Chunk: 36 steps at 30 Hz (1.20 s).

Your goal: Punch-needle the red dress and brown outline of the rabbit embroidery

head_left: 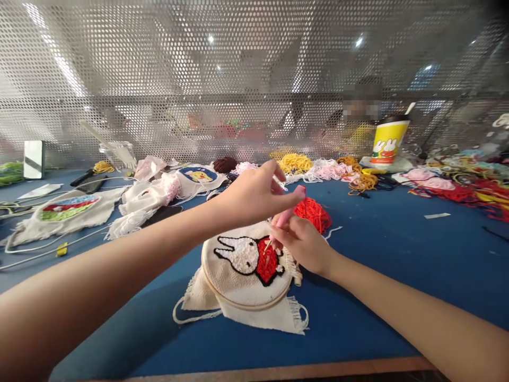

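Note:
A punch needle with a pink handle (284, 217) is gripped in my right hand (300, 241), its thin metal tip angled down onto the red-filled dress of a white rabbit design (243, 255). The design is worked on cream cloth stretched in a round wooden embroidery hoop (248, 306), which lies slightly tilted on the table. Above it, my left hand (258, 191) reaches across, its fingertips pinched near the top end of the handle. What sits between those fingertips is hard to make out. Just behind the right hand lies a ball of red yarn (314, 215).
Finished stitched pieces (69, 209) and white cords lie to the left on the blue table (382, 260). A phone (34, 159) stands at the far left. Yellow yarn (294, 163), a rabbit-printed cup (389, 140) and heaped yarn (461, 180) line the back, before a perforated metal screen (246, 69).

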Each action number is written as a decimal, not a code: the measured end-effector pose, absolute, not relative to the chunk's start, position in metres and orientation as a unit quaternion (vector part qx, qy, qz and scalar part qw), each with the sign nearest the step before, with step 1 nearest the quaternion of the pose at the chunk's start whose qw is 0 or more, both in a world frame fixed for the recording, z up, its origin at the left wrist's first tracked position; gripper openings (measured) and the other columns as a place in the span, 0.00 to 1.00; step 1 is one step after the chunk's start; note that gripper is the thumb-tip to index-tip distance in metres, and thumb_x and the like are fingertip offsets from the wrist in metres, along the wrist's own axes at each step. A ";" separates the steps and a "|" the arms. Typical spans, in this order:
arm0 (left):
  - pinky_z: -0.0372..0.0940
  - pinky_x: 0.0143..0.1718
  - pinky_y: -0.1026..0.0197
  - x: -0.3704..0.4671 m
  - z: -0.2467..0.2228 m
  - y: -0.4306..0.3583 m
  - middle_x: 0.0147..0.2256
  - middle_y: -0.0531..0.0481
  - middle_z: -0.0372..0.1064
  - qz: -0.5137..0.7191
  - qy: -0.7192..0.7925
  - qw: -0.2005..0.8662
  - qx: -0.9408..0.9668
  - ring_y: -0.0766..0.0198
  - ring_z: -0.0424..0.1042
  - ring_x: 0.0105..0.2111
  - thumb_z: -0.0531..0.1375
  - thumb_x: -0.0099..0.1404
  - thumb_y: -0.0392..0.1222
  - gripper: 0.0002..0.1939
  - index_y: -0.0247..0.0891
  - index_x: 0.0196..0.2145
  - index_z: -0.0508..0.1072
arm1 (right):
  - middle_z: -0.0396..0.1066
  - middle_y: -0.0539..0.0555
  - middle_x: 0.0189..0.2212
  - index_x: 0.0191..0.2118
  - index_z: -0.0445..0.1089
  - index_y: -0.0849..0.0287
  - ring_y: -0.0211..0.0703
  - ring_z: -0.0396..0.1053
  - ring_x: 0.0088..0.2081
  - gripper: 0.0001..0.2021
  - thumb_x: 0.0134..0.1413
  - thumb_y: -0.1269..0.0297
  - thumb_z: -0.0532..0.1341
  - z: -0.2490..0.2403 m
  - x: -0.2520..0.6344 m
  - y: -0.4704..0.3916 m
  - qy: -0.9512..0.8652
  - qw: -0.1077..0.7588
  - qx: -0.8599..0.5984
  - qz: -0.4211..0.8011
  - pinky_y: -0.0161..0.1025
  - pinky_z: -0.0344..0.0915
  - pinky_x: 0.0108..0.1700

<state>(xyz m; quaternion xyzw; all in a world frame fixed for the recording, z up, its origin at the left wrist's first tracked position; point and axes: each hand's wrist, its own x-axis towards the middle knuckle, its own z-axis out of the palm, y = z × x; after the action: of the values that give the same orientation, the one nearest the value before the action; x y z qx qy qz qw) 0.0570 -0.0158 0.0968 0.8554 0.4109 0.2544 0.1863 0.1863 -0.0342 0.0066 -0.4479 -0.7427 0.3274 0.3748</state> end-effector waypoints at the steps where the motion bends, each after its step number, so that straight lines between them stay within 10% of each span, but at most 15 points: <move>1: 0.61 0.28 0.64 0.064 0.098 -0.012 0.29 0.49 0.70 0.272 0.404 0.197 0.851 0.65 0.69 0.28 0.55 0.50 0.45 0.15 0.36 0.35 0.60 | 0.61 0.48 0.18 0.24 0.55 0.59 0.35 0.60 0.21 0.11 0.50 0.59 0.49 0.007 0.186 -0.034 -0.745 0.372 -0.451 0.322 0.35 0.59 0.25; 7: 0.61 0.29 0.64 0.080 0.098 -0.004 0.23 0.54 0.69 0.329 0.365 0.200 0.848 0.67 0.68 0.26 0.53 0.49 0.31 0.08 0.39 0.29 0.58 | 0.60 0.48 0.17 0.25 0.56 0.59 0.34 0.60 0.20 0.10 0.49 0.59 0.50 0.008 0.186 -0.032 -0.748 0.362 -0.464 0.307 0.34 0.57 0.23; 36: 0.61 0.30 0.63 0.093 0.108 -0.003 0.20 0.57 0.67 0.392 0.335 0.109 0.850 0.66 0.69 0.27 0.52 0.51 0.30 0.10 0.40 0.29 0.55 | 0.60 0.47 0.16 0.23 0.57 0.60 0.33 0.60 0.20 0.05 0.46 0.67 0.50 0.009 0.188 -0.034 -0.735 0.359 -0.449 0.359 0.32 0.56 0.23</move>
<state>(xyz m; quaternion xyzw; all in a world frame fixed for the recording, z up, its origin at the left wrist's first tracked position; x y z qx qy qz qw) 0.0926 -0.0034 0.1080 0.8495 0.3354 0.3925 0.1087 0.1882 -0.0339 0.0091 -0.4495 -0.7350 0.3587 0.3593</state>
